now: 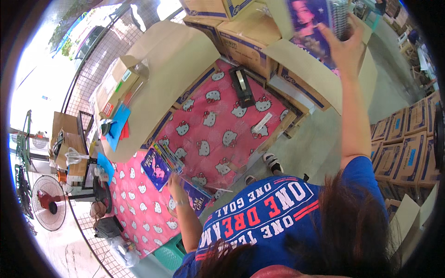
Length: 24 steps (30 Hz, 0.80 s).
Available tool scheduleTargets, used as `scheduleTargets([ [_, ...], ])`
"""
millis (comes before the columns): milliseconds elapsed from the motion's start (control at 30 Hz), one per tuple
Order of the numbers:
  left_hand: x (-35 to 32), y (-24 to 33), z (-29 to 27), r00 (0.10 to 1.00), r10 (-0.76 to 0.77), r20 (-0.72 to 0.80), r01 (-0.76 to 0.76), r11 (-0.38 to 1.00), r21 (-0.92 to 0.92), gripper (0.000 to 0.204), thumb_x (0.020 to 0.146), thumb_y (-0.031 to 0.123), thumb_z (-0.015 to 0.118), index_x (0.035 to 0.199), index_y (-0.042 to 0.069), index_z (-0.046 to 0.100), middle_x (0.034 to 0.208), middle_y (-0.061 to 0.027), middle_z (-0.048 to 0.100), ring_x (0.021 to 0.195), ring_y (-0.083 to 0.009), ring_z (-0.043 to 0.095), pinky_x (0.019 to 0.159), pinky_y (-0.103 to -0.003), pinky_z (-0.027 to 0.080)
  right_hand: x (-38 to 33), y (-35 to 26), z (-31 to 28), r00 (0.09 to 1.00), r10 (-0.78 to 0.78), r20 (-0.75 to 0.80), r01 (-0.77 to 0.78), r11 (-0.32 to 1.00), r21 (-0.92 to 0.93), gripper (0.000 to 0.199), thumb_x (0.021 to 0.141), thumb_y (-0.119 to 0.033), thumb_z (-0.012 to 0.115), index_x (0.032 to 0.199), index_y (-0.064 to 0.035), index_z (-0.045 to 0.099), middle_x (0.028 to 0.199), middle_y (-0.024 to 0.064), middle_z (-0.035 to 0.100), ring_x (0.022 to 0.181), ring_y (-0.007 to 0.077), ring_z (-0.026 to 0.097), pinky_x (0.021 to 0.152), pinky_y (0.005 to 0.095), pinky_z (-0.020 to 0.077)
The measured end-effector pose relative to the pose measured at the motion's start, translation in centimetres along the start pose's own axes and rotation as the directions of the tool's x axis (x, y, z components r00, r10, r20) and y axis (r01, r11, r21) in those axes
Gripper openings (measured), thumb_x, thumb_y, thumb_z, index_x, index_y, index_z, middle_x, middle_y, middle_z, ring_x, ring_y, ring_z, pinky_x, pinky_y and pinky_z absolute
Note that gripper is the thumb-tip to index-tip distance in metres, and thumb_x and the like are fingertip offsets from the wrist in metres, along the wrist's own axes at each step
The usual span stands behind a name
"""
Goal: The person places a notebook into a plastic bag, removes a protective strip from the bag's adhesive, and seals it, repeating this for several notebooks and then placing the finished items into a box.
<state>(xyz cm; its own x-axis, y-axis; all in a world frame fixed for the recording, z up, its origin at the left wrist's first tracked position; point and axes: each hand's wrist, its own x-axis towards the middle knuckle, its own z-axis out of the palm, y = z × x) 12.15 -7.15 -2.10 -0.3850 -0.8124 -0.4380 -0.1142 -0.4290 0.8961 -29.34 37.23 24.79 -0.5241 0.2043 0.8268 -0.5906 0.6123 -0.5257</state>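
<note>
My right hand point(346, 44) is raised at the upper right, its thumb on the purple cover and its fingers around the coil edges of a stack of spiral notebooks point(311, 23). The stack is at an open carton point(303, 67), among its raised flaps. Low on the pink table, my left hand point(175, 187) closes on the corner of a purple notebook point(155, 167) with a pink figure on its cover. Another purple notebook point(197, 197) lies just beside that hand. Several notebooks point(169, 157) stand edge-up behind it.
A black tape dispenser point(242, 87) rests on the pink patterned table cover point(213, 132). Sealed cartons point(243, 51) stand at the back, more cartons point(408, 160) at the right. A brown cardboard sheet point(171, 60) lies far left. A fan point(48, 202) and green stool point(170, 254) are nearby.
</note>
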Motion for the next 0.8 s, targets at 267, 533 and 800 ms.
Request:
scheduleTargets([
  [267,-1.8,-10.1,-11.7,0.927,-0.105,-0.361,0.158,0.98,0.12,0.05,0.082,0.022,0.064,0.122,-0.004,0.051,0.112,-0.013,0.061,0.098,-0.0218,0.059,0.083,-0.033,0.048,2.5,16.7,-3.9,0.838,0.546,0.0,-0.395,0.607,-0.69,0.081,0.065,-0.055,0.072,0.122,-0.0035,0.047,0.115,0.0206,0.06,0.107,0.0398,0.058,0.091,0.0431,0.0447],
  [533,-0.7,-9.5,-11.7,0.886,-0.461,-0.05,0.462,0.887,0.011,0.053,0.082,0.031,0.064,0.122,-0.002,0.052,0.11,-0.0129,0.063,0.096,-0.0247,0.061,0.083,-0.036,0.05,4.4,32.4,-6.1,0.67,0.719,-0.185,-0.724,0.579,-0.375,0.083,0.064,-0.053,0.073,0.115,0.011,0.055,0.117,0.0258,0.059,0.109,0.0337,0.057,0.093,0.0388,0.0427],
  [800,-2.0,-8.8,-11.4,0.837,-0.545,0.036,0.544,0.838,0.039,0.056,0.081,0.039,0.063,0.121,0.001,0.054,0.108,-0.0128,0.065,0.094,-0.0276,0.063,0.083,-0.04,0.052,7.0,32.8,2.8,0.791,0.586,0.177,-0.524,0.797,-0.299,0.081,0.079,-0.058,0.058,0.13,0.004,0.045,0.132,0.0339,0.042,0.119,0.0441,0.046,0.099,0.0456,0.0374],
])
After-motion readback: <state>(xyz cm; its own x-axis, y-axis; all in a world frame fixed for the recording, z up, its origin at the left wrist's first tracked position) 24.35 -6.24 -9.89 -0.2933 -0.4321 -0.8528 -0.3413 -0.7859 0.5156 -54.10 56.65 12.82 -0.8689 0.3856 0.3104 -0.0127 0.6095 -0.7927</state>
